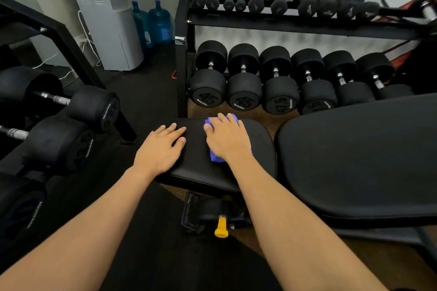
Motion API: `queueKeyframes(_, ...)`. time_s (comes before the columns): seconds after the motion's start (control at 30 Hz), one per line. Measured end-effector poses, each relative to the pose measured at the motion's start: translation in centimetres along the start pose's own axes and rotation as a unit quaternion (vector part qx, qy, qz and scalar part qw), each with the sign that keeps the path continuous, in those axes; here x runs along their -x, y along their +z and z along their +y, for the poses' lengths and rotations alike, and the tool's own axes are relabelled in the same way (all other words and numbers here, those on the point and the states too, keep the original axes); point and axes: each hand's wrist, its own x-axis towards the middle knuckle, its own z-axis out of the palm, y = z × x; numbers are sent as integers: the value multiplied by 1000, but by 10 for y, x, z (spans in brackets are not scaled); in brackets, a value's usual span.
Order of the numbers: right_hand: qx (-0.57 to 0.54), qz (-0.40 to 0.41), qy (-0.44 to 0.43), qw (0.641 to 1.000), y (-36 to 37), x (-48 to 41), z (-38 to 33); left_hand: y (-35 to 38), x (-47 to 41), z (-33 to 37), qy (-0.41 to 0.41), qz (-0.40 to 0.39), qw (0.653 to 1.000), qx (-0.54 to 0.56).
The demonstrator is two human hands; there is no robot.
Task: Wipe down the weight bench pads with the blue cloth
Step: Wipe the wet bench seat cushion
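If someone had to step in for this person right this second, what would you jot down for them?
Left grip: open, resting flat on the seat pad.
Right grip: open, pressing the blue cloth flat onto the same pad.
Back pad: lies to the right, with no hand on it.
Done: the cloth is on the seat pad; how much has been wiped cannot be told.
Left: finish the seat pad, then probably the back pad.

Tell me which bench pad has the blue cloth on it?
The smaller pad, where the right hand presses the blue cloth; the larger pad to its right has none.
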Motion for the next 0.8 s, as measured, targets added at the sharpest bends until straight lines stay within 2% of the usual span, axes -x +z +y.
queueKeyframes(0.1, 25, -12, -25, 999, 1, 13, -3, 4, 3, -1, -1, 22, 1000, -15)
queueKeyframes(0.23, 32, 21, -93, 995, -4, 95, -2, 6, 6, 0, -3, 36, 999, -7)
queueKeyframes(0.33, 29, 28, -39, 998, -18, 114, 43, 6, 7, -2, -2, 34, 999, -5)
queueKeyframes(0.43, -7, -22, 46, 999, -21, 64, 93, 5, 7, 0, -10, 38, 999, -5)
queueKeyframes(0.5, -33, -40, 80, 995, -18, 27, 103, 5, 8, 2, -16, 39, 999, -5)
queueKeyframes(0.57, 13, -31, 86, 996, -12, 9, 92, 5, 8, 2, -17, 39, 999, -11)
queueKeyframes(0.67, 73, 7, 25, 997, -9, 39, 65, 4, 9, 4, -18, 44, 999, -13)
queueKeyframes(0.8, 48, 18, -89, 995, -19, 120, 51, 3, 9, 3, -15, 41, 999, -14)
